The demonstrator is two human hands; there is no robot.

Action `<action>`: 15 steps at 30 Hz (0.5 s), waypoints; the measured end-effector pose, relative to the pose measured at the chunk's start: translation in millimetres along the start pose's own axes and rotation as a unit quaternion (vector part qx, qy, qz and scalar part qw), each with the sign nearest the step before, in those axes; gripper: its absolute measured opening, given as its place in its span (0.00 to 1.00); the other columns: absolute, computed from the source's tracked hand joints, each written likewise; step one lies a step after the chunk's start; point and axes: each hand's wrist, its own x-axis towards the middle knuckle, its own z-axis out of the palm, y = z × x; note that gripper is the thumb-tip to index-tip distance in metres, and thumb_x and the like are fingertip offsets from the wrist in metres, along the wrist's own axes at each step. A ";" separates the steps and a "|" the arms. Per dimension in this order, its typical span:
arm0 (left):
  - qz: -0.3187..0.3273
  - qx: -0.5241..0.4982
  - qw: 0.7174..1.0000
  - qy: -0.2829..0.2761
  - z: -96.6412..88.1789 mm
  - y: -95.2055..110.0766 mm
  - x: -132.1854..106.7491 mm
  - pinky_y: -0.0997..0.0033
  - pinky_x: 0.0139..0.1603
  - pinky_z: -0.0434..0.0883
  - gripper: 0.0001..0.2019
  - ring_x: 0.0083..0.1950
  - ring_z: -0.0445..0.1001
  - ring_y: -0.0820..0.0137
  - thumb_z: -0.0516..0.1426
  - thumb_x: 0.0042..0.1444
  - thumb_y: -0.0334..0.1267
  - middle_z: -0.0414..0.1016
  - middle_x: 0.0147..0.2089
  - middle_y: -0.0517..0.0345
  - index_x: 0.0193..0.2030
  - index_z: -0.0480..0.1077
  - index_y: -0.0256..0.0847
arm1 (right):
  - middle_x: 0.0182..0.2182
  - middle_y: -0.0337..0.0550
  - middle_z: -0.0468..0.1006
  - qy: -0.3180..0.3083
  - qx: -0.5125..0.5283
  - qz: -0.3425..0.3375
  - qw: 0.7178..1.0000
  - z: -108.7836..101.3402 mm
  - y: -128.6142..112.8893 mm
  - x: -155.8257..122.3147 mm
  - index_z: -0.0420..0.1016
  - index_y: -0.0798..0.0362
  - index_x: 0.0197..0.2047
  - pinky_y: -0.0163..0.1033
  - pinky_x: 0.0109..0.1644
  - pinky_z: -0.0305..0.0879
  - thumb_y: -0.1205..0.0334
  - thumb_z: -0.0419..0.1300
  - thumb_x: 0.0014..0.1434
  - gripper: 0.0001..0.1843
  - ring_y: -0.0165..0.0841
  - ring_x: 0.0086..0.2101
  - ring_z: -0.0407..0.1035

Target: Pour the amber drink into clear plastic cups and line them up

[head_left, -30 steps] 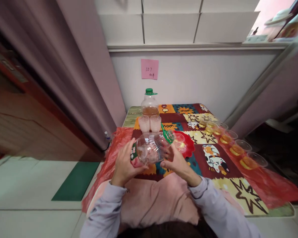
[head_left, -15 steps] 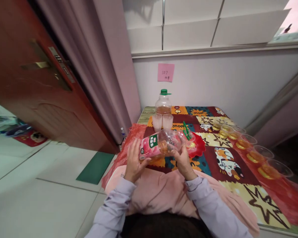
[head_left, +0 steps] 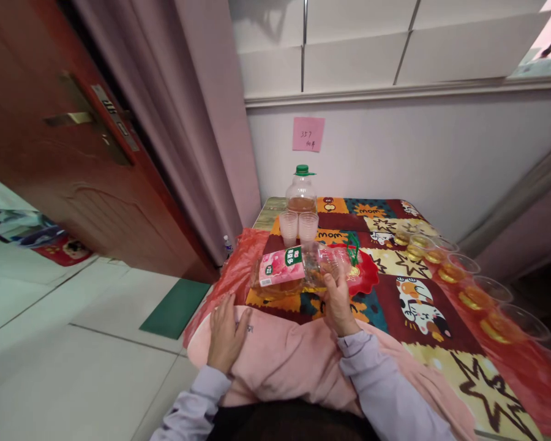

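I'm seeing the right hand wrapping its grip around a plastic bottle lying sideways near the surface's front-left edge, neck over a red plate. The left hand is lying flat, grip apart, on pink cloth.

The right hand holds a tilted, pink-labelled juice bottle over the red dish; the left hand lies flat on pink cloth at the tabletop edge.
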 end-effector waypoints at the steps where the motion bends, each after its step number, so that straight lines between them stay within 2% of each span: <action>1: 0.002 0.009 1.000 -0.003 -0.3 0.5 0.6 0.32 0.78 0.58 0.34 0.77 0.67 0.40 0.52 0.69 0.59 0.72 0.73 0.29 0.71 0.70 0.33 | 0.67 0.51 0.77 0.020 0.017 0.017 1.000 1.7 -1.6 0.3 0.55 0.38 0.80 0.54 0.55 0.84 0.40 0.70 0.64 0.49 0.46 0.59 0.80; 3: 0.004 0.020 1.000 -0.003 -1.0 0.8 1.4 0.33 0.78 0.59 0.35 0.76 0.68 0.41 0.52 0.70 0.60 0.73 0.72 0.29 0.70 0.70 0.33 | 0.68 0.51 0.77 0.049 0.038 0.044 0.997 5.4 -4.8 2.1 0.56 0.39 0.79 0.54 0.55 0.84 0.41 0.73 0.61 0.50 0.46 0.58 0.80; 6: 0.007 0.034 0.999 -0.006 -1.6 1.1 2.5 0.36 0.78 0.59 0.36 0.76 0.68 0.41 0.51 0.70 0.61 0.73 0.72 0.28 0.70 0.70 0.31 | 0.69 0.52 0.75 0.059 0.054 0.049 0.996 9.3 -7.5 7.2 0.57 0.40 0.79 0.56 0.56 0.84 0.41 0.76 0.56 0.55 0.49 0.61 0.78; 9: 0.011 0.046 0.999 -0.015 -2.1 2.2 4.0 0.35 0.77 0.60 0.37 0.76 0.68 0.39 0.50 0.70 0.61 0.72 0.72 0.26 0.70 0.70 0.30 | 0.70 0.53 0.73 0.046 0.053 0.031 0.997 10.5 -7.5 12.9 0.58 0.41 0.79 0.58 0.61 0.81 0.41 0.77 0.54 0.56 0.51 0.65 0.75; 12: 0.012 0.053 0.998 -0.018 -3.0 3.7 5.9 0.34 0.77 0.59 0.36 0.76 0.68 0.39 0.51 0.69 0.61 0.73 0.72 0.28 0.70 0.70 0.32 | 0.71 0.54 0.73 0.035 0.050 0.013 0.998 11.4 -7.0 17.3 0.59 0.43 0.78 0.59 0.68 0.75 0.40 0.77 0.54 0.56 0.51 0.68 0.71; 15: 0.015 0.054 0.998 -0.023 -4.1 5.0 8.2 0.35 0.77 0.60 0.36 0.75 0.69 0.39 0.51 0.68 0.62 0.73 0.71 0.29 0.69 0.71 0.34 | 0.71 0.56 0.73 0.022 0.056 0.003 0.998 12.2 -6.7 20.6 0.57 0.46 0.78 0.60 0.70 0.73 0.38 0.77 0.53 0.58 0.51 0.67 0.72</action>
